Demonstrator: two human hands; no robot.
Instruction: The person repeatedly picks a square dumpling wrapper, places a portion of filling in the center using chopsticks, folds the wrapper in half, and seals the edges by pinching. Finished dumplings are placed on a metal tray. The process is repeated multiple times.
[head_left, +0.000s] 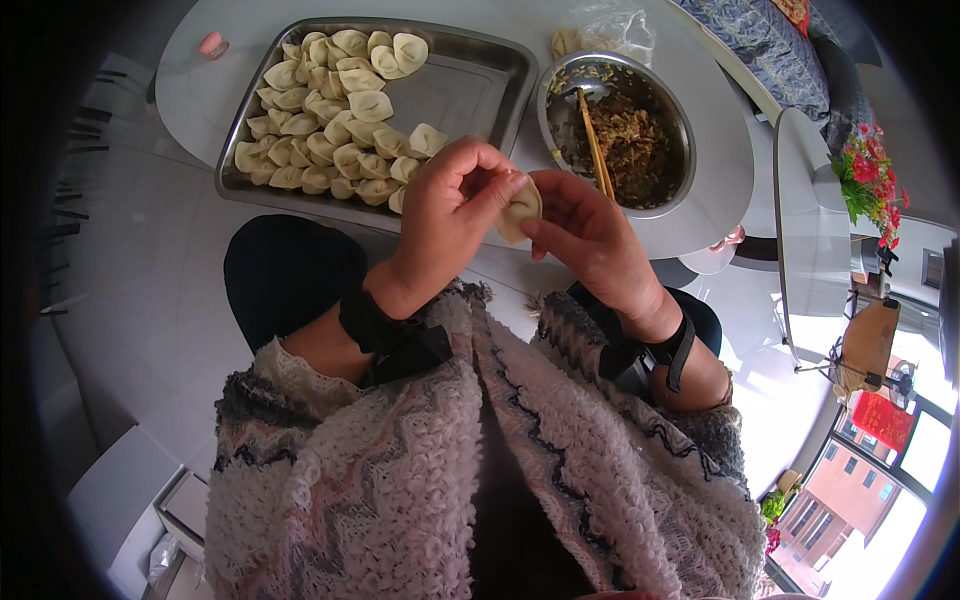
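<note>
Between my two hands is a folded dumpling, its wrapper pale and pinched along the edge. My left hand grips its upper left side between thumb and fingers. On the other side, the thumb and fingers of my right hand press its lower right edge. Just beyond my left hand lies a steel tray with many shaped dumplings in rows on its left and front parts. A steel bowl of minced filling stands beyond my right hand, with wooden chopsticks leaning in it.
The tray and bowl share a pale table with a rounded edge. Behind the bowl lies a clear plastic bag by some pale dough wrappers. A small pink object sits at far left. Red flowers stand at right.
</note>
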